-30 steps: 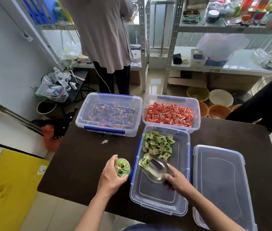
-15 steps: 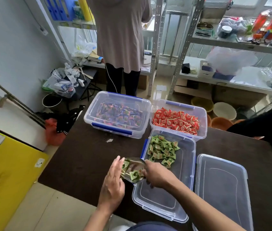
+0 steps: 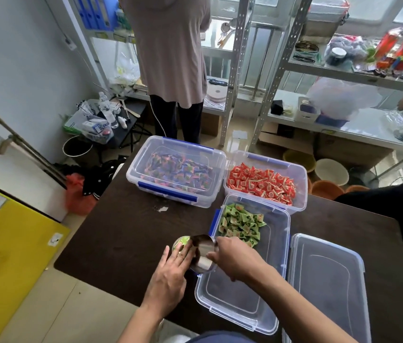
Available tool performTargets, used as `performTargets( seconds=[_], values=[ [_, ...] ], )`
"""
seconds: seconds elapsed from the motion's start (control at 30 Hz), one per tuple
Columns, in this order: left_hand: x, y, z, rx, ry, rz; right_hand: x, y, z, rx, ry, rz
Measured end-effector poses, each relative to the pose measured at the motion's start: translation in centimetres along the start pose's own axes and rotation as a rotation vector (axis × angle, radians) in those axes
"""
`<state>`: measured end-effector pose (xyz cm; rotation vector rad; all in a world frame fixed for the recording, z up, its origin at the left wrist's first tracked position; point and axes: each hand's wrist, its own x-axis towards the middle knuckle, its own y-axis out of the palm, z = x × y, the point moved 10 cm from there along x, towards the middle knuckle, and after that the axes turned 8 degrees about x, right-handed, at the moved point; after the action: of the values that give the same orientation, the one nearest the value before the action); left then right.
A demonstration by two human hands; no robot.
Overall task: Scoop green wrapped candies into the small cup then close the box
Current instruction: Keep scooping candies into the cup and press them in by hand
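Observation:
The clear box [image 3: 277,288] with blue latches stands open on the dark table, green wrapped candies [image 3: 241,225] piled at its far end. Left of the box stands the small cup [image 3: 180,242], heaped with green candies. My right hand [image 3: 232,259] grips a metal scoop [image 3: 202,252] tipped over the cup. My left hand [image 3: 170,273] rests against the cup's near side with fingers extended, touching the scoop; most of the cup is hidden behind it. The box's clear lid [image 3: 326,288] lies flat to the right.
A closed box of multicoloured candies [image 3: 175,169] and an open box of red candies [image 3: 262,184] stand at the table's far edge. A person stands behind the table by metal shelves [image 3: 282,60]. Another person's arm [image 3: 393,204] reaches in at right.
My right hand lifted the loaded scoop out of the box, carried it left and tipped it over the cup. The left hand loosened its grip and now rests open against the cup.

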<state>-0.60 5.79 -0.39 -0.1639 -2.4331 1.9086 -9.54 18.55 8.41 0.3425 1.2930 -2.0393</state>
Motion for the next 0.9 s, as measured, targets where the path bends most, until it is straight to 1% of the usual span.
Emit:
performTargets(
  seconds=[0.1, 0.2, 0.27, 0.33, 0.4, 0.47, 0.53, 0.6, 0.77, 0.83, 0.9],
  values=[
    [-0.2, 0.4, 0.0, 0.014, 0.014, 0.019, -1.8, -0.8, -0.7, 0.064, 0.014, 0.02],
    [-0.1, 1.1, -0.8, 0.037, 0.011, 0.034, -3.2, -1.6, -2.9, 0.189, 0.02, 0.041],
    [0.1, 1.4, -1.0, 0.043, -0.022, 0.059, -3.5, -1.6, -5.2, 0.323, 0.05, 0.047],
    [0.5, 1.5, -0.9, 0.048, -0.05, 0.086, -3.1, -0.8, -8.8, 0.543, 0.138, 0.005],
    [1.0, 1.2, -1.0, 0.1, -0.036, 0.094, -2.3, 0.8, -12.5, 0.745, 0.247, -0.045],
    [1.3, 1.1, -1.1, 0.155, 0.007, 0.11, -1.3, 3.4, -15.7, 0.875, 0.372, -0.093],
    [1.4, 1.2, -0.8, 0.179, 0.029, 0.14, -0.3, 7.2, -18.3, 1.047, 0.508, -0.109],
    [1.6, 1.4, -0.4, 0.181, 0.032, 0.18, 0.7, 10.5, -19.5, 1.218, 0.6, -0.152],
    [1.7, 1.2, -0.4, 0.213, 0.043, 0.212, 2.4, 14.6, -20.9, 1.515, 0.717, -0.299],
    [1.2, 1.0, -0.3, 0.2, 0.033, 0.18, 3.2, 15.9, -21.7, 1.55, 0.756, -0.314],
    [0.7, 0.7, -0.3, 0.139, -0.009, 0.137, 4.0, 17.5, -22.7, 1.604, 0.768, -0.306]
  ],
)
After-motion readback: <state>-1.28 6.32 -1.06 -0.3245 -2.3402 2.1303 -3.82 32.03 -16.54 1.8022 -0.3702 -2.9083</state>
